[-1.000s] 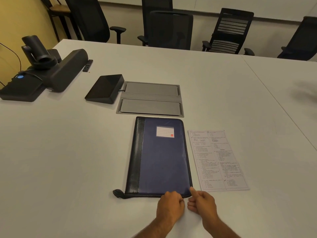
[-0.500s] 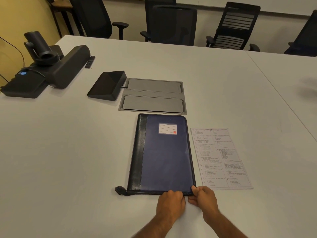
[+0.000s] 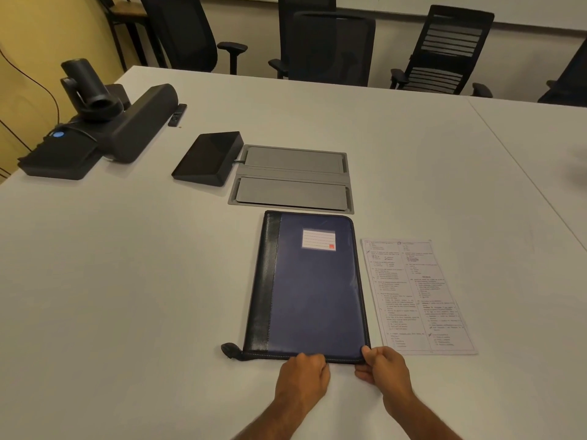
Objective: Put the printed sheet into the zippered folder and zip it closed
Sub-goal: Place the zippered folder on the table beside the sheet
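A dark blue zippered folder [image 3: 313,287] with a black spine strip and a white label lies flat and closed on the white table. A printed sheet [image 3: 416,296] lies flat just right of it. My left hand [image 3: 303,377] rests curled at the folder's near edge, fingers on the zipper line. My right hand [image 3: 382,369] pinches the folder's near right corner. A black zipper tail [image 3: 229,350] sticks out at the near left corner.
A grey cable hatch [image 3: 292,179] sits in the table beyond the folder, with a black touch panel [image 3: 208,158] to its left. A black camera and speaker bar [image 3: 104,122] stand at the far left. Office chairs [image 3: 330,46] line the far edge.
My right hand has closed its fingers onto the folder's near right corner. My left hand stays at the near edge. The view has shifted slightly.
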`<state>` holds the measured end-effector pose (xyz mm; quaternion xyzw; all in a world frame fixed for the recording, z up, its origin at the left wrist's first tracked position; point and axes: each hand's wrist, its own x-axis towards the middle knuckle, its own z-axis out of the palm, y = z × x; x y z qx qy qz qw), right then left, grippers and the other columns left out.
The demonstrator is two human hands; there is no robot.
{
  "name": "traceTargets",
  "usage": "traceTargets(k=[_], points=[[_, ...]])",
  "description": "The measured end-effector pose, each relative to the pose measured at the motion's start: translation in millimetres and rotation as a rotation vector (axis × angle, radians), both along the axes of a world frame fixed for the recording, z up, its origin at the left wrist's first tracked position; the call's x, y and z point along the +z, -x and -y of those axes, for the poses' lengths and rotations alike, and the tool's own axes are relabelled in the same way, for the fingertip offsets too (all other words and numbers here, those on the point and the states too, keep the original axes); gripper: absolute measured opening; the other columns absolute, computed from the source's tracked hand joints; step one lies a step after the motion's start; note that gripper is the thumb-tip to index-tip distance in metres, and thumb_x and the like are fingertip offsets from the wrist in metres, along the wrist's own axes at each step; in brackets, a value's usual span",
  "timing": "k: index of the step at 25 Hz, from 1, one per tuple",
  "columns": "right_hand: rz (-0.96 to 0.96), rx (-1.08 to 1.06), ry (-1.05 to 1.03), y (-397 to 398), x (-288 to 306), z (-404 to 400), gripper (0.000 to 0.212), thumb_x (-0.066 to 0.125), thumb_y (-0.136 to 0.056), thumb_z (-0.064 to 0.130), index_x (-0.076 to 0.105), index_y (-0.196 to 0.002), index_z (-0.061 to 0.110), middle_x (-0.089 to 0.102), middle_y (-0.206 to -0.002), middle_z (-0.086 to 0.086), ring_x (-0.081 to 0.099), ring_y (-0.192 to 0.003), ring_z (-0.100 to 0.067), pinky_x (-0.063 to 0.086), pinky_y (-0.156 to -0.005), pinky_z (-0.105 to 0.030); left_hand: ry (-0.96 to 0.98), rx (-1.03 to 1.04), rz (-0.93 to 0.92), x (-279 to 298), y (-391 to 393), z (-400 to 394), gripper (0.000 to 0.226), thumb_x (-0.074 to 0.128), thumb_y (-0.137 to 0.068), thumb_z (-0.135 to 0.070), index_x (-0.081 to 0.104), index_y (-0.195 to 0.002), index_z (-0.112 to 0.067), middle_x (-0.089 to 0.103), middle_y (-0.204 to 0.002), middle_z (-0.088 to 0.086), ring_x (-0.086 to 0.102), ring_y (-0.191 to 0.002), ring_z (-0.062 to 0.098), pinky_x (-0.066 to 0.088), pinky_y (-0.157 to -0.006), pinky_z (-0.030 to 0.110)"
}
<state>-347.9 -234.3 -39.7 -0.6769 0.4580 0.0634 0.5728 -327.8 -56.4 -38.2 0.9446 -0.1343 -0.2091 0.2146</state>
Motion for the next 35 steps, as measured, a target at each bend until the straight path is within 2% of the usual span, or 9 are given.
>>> traceTargets(k=[3,10,15,20,27,32,35], points=[[0.006,-0.002,-0.006,0.1,0.4,0.9,0.019,0.062,-0.091,0.016,0.060,-0.083,-0.001,0.072,-0.081,-0.018,0.073,-0.065,-0.029,0.063,-0.064,-0.036,0.004,0.007,0.021,-2.8,-1.2,-13.2,0.033,0.043,-0.101,-0.043,0.065,-0.108,-0.019,0.071,-0.104,0.000,0.067,-0.090,0.017,0.053,-0.085,0.023],[0.034,0.004,-0.029,1.2,1.9,2.0,0.018,0.062,-0.092,0.014,0.059,-0.084,-0.003,0.072,-0.081,-0.021,0.073,-0.069,-0.033,0.062,-0.073,-0.046,0.012,0.009,0.048,-7.1,-4.4,-37.4,0.035,0.042,-0.101,-0.045,0.064,-0.112,-0.022,0.070,-0.107,-0.003,0.066,-0.091,0.014,0.051,-0.086,0.018],[0.040,-0.007,-0.033,0.8,0.1,2.6,0.019,0.063,-0.091,0.013,0.059,-0.082,-0.003,0.071,-0.080,-0.023,0.072,-0.068,-0.035,0.062,-0.074,-0.048,0.027,0.026,0.089,-10.5,-6.8,-59.7,0.034,0.041,-0.101,-0.045,0.065,-0.110,-0.022,0.071,-0.106,-0.004,0.066,-0.089,0.013,0.047,-0.081,0.014],[0.040,-0.013,-0.038,0.5,-3.5,4.0,0.020,0.063,-0.090,0.013,0.059,-0.080,-0.003,0.071,-0.078,-0.024,0.073,-0.067,-0.035,0.062,-0.071,-0.047,-0.003,0.100,0.110,-12.0,-8.5,-90.2,0.033,0.043,-0.099,-0.046,0.065,-0.109,-0.023,0.071,-0.110,-0.006,0.067,-0.091,0.013,0.050,-0.088,0.015],[0.048,-0.007,-0.019,0.3,-8.0,5.1,0.020,0.063,-0.091,0.013,0.059,-0.083,-0.005,0.071,-0.076,-0.022,0.072,-0.068,-0.036,0.061,-0.075,-0.052,-0.034,0.128,0.135,-12.8,-11.3,-127.5,0.029,0.045,-0.099,-0.043,0.064,-0.096,-0.021,0.074,-0.099,-0.003,0.067,-0.081,0.015,0.051,-0.073,0.020],[0.033,-0.031,-0.013,-0.2,-10.0,4.8,0.019,0.066,-0.088,0.013,0.061,-0.084,-0.005,0.073,-0.068,-0.020,0.073,-0.063,-0.033,0.061,-0.075,-0.051,-0.018,0.132,0.157,-15.0,-10.9,-137.2,0.029,0.046,-0.099,-0.042,0.065,-0.096,-0.021,0.074,-0.096,-0.004,0.067,-0.079,0.014,0.048,-0.071,0.017],[0.032,-0.068,-0.043,-0.9,-7.8,2.7,0.020,0.074,-0.083,0.014,0.064,-0.083,-0.005,0.073,-0.067,-0.020,0.073,-0.063,-0.034,0.062,-0.072,-0.049,0.002,0.159,0.170,-15.4,-8.3,-133.0,0.029,0.047,-0.098,-0.044,0.066,-0.096,-0.023,0.074,-0.097,-0.005,0.067,-0.081,0.014,0.052,-0.073,0.019]])
